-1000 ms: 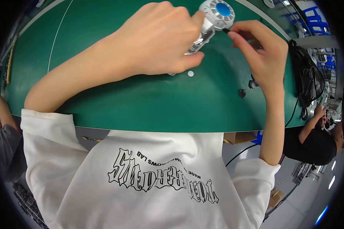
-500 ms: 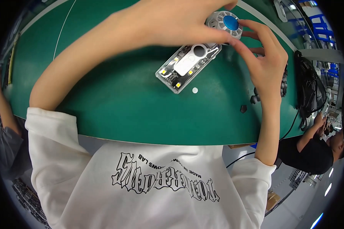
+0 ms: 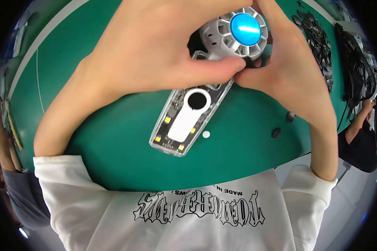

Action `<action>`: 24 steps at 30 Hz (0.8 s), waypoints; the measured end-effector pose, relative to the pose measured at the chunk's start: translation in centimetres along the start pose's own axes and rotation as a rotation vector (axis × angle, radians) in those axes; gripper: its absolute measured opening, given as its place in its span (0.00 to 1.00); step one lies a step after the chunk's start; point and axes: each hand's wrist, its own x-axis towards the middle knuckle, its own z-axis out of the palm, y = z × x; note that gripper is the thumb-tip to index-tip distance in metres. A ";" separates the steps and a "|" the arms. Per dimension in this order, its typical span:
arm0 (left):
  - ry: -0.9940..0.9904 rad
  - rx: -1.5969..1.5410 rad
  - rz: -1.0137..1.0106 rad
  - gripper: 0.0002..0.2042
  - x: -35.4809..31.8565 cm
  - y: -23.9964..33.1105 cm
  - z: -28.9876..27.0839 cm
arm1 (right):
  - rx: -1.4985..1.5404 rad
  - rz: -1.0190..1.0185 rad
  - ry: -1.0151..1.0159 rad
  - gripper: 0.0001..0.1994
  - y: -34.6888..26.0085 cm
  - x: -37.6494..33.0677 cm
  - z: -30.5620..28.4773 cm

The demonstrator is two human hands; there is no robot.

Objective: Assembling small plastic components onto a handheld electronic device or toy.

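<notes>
Handheld device (image 3: pixel 198 99), clear-bodied, white-headed, blue-centred

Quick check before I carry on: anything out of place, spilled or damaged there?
No spill or damage shows. Slightly odd: a small white disc lies loose on the green table near the clear-cased device, and two dark pieces lie apart from the dark pile at right.

The person's bare left hand (image 3: pixel 155 50) arches, thumb (image 3: pixel 220 70) extended rightward; bare right hand (image 3: pixel 289 54) curls opposite, thumb (image 3: pixel 251 78) pointing left, tips close. Left forearm (image 3: pixel 65 115) and right forearm (image 3: pixel 324 138) slant upward, inward.
</notes>
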 end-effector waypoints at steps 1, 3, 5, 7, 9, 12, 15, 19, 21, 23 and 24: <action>-0.004 -0.020 0.003 0.30 -0.7 -0.6 0.3 | -0.002 0.030 -0.014 0.26 1.0 -0.4 -0.6; 0.000 -0.010 -0.019 0.30 -2.9 -1.8 -0.9 | 0.013 0.042 -0.067 0.26 1.1 -1.0 -1.2; 0.009 -0.008 -0.046 0.30 -5.5 -3.1 -1.3 | 0.022 0.060 -0.127 0.26 3.7 -2.2 -4.0; 0.019 -0.029 -0.048 0.30 -8.9 -4.2 -3.2 | 0.014 0.099 -0.167 0.27 3.1 -4.3 -5.9; -0.013 -0.033 -0.058 0.30 -7.4 -2.4 -3.0 | 0.052 0.132 -0.196 0.27 2.6 -3.8 -3.3; 0.030 -0.066 -0.066 0.30 -5.6 -0.2 -0.6 | 0.019 0.188 -0.269 0.27 6.7 -4.6 -13.8; -0.049 0.039 -0.141 0.30 -4.3 1.2 -3.2 | 0.150 0.135 -0.351 0.28 4.2 1.7 -6.0; -0.033 -0.020 -0.096 0.30 -7.3 -4.9 -3.6 | 0.122 0.231 -0.382 0.29 4.1 -1.3 -9.8; -0.028 -0.040 -0.064 0.30 -4.0 -2.4 -0.4 | 0.112 0.273 -0.387 0.29 7.1 -0.8 -12.2; -0.031 -0.060 -0.028 0.30 -5.2 -1.1 -3.1 | 0.109 0.315 -0.384 0.29 14.1 -1.0 -18.1; -0.049 -0.068 -0.008 0.30 -5.7 -1.4 -3.4 | 0.124 0.336 -0.375 0.29 16.7 -1.5 -19.4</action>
